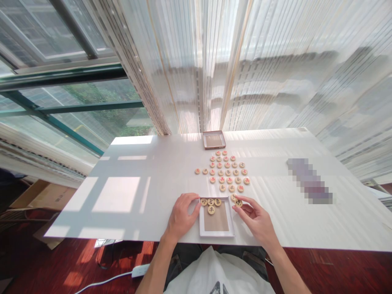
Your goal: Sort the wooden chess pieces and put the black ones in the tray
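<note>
A shallow white box point(216, 234) lies near the table's front edge, with several round wooden chess pieces in its upper left part, one of them point(211, 210) below a row of three. My left hand point(183, 214) rests at the box's left side, thumb and fingers apart at its upper left corner, holding no piece. Beyond the box's upper right corner, my right hand point(255, 218) pinches a black-marked piece point(238, 202) between thumb and fingers. Another piece point(233, 197) sits right behind it, partly overlapped. Rows of red- and black-marked pieces point(228, 172) lie face up beyond the box.
A second shallow box or lid point(214, 140) lies at the far side of the white table point(165, 163). To the right is a pixelated object point(310, 181). Curtains hang along the table's far edge. A power strip point(140, 270) lies on the floor below.
</note>
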